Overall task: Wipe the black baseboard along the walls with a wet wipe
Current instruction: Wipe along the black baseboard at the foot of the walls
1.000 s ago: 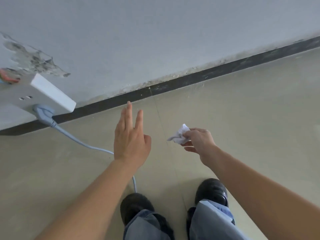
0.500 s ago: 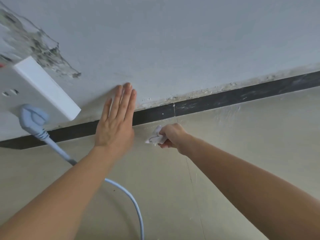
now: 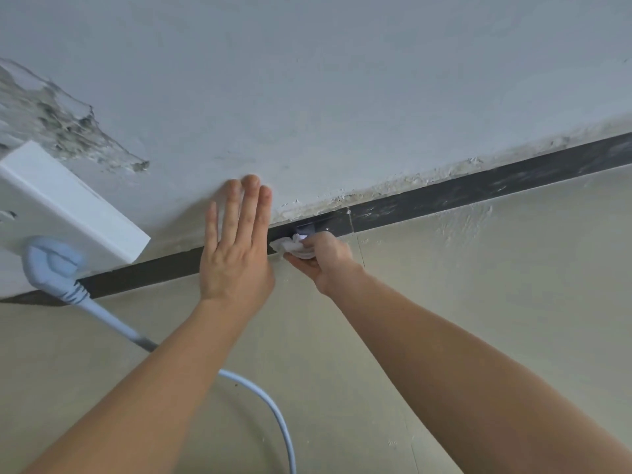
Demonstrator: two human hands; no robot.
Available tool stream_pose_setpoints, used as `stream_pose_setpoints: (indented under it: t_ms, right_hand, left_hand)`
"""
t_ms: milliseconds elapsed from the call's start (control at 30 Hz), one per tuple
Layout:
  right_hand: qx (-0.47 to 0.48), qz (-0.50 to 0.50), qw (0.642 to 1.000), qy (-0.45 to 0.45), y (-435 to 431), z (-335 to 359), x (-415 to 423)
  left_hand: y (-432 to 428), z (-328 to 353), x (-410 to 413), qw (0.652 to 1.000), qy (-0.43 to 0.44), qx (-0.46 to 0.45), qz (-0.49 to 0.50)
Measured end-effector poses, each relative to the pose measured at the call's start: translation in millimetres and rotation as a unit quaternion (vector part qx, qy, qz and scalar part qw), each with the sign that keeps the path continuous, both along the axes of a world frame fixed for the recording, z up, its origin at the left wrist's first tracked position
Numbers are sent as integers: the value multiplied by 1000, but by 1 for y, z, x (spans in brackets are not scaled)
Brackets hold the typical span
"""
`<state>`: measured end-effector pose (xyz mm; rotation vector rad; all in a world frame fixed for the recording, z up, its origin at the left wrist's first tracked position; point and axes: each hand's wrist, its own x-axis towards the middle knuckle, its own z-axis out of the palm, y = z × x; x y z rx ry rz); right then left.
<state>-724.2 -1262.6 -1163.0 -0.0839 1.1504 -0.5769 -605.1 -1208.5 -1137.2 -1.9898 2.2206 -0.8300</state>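
Note:
A black baseboard (image 3: 444, 200) runs along the foot of the pale wall, from lower left to upper right, dusty and streaked on its right stretch. My right hand (image 3: 325, 258) is closed around a crumpled white wet wipe (image 3: 290, 246) and presses it against the baseboard just left of a joint in the strip. A small wet, shiny patch shows on the board above the wipe. My left hand (image 3: 236, 248) lies flat with fingers together, its fingertips on the wall above the baseboard, right beside the wipe.
A white wall socket (image 3: 68, 213) sticks out at the left with a pale blue plug (image 3: 51, 265) in it. Its cable (image 3: 260, 398) trails over the beige floor under my left forearm. Plaster is peeling above the socket (image 3: 58, 128) and along the baseboard's top edge.
I have leaned closer to the wall. My left hand went from mid-air to flat on the wall. My right hand carried the wipe forward from above the floor onto the baseboard.

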Motion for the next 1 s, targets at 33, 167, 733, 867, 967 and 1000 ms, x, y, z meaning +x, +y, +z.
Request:
stream_pose_setpoints:
  t_ms: [33, 167, 733, 867, 967, 1000]
  right_hand:
    - [1, -14, 1000, -3, -1, 2, -4]
    - [-16, -84, 996, -10, -8, 4, -38]
    - [-14, -60, 998, -9, 0, -1, -33]
    - [-12, -170, 985, 9, -16, -6, -80]
    - [0, -271, 962, 31, -23, -10, -118]
    - [6, -308, 951, 33, -23, -7, -129]
  left_hand:
    - [0, 0, 0, 1000, 3, 0, -3]
    - [-4, 0, 16, 999, -9, -1, -40]
    - [-4, -2, 10, 999, -30, 5, -25]
    - [-5, -3, 6, 1000, -22, 18, -8]
    - [-6, -6, 4, 1000, -9, 20, 0]
    - [-7, -7, 4, 1000, -8, 18, 2]
